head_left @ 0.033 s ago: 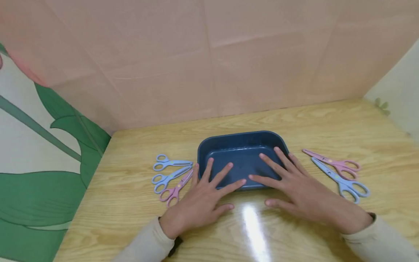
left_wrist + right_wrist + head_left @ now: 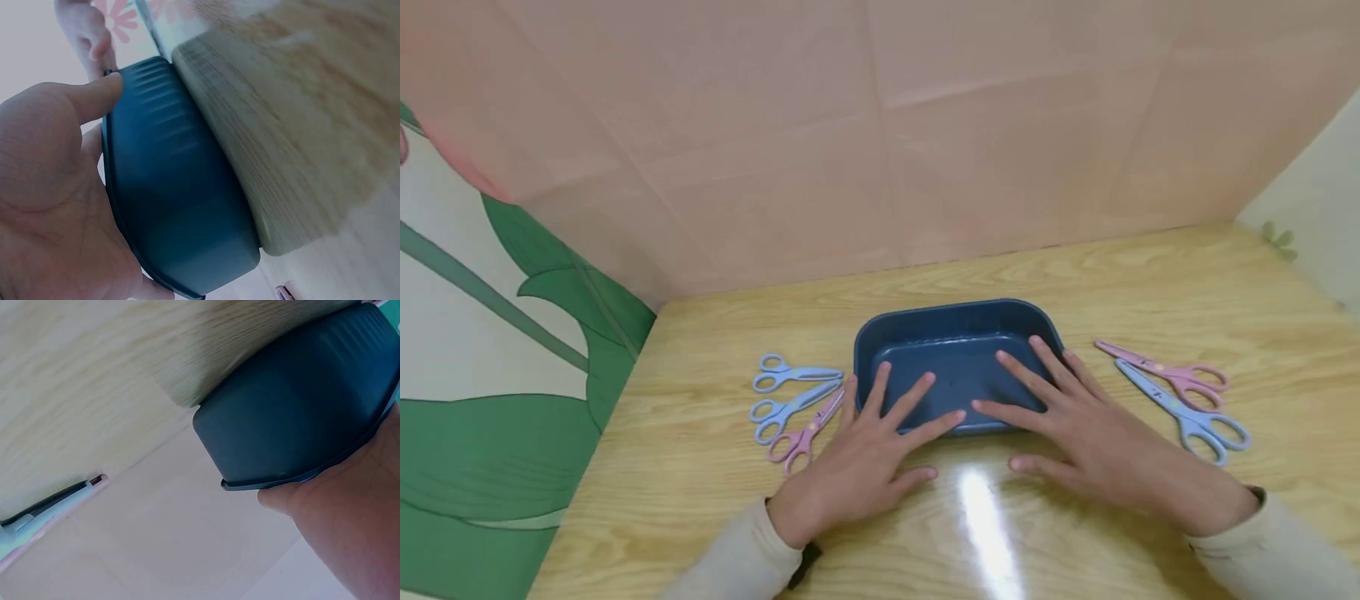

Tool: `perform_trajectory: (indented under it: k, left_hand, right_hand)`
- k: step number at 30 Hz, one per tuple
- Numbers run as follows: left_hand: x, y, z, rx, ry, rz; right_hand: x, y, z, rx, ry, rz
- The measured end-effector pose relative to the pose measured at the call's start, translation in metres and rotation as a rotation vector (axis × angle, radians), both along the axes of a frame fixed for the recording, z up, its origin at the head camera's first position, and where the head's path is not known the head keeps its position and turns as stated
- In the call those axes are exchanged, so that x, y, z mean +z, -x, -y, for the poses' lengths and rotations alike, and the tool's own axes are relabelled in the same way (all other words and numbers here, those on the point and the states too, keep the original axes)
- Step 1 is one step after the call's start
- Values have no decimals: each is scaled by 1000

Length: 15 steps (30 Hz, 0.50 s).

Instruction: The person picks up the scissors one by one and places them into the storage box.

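Observation:
A dark blue rectangular tray with rounded corners sits on the table, its visible inside bare. Over its near left part lies my left hand, fingers straight and spread. My right hand is spread likewise over the near right part. Both wrist views show the palms beside the tray's outer wall, near its rim; firm contact is hard to tell. Left of the tray lie two blue scissors and one pink pair. On the right, a pink pair lies against a larger-looking blue pair.
The wood-grain table meets a pinkish backdrop behind the tray. Green leaf-patterned fabric runs along the left edge. A dark strap shows under the left sleeve. Light glares on the tabletop in front of the tray.

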<state>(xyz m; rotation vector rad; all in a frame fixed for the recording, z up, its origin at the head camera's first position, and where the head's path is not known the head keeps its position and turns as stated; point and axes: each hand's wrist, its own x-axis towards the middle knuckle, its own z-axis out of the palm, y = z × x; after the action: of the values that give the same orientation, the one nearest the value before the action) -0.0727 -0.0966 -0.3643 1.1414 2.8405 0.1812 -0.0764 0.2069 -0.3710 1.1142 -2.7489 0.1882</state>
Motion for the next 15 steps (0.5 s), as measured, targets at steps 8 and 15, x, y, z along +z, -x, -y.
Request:
perform_trajectory:
  k: [8,15]
  left_hand:
    - [-1,0,1,7,-8,7]
    - [-1,2,3,-10,-11,3]
  right_hand:
    - [0,2,0,9,17,-7]
    - [-5,2,1,15,52,-15]
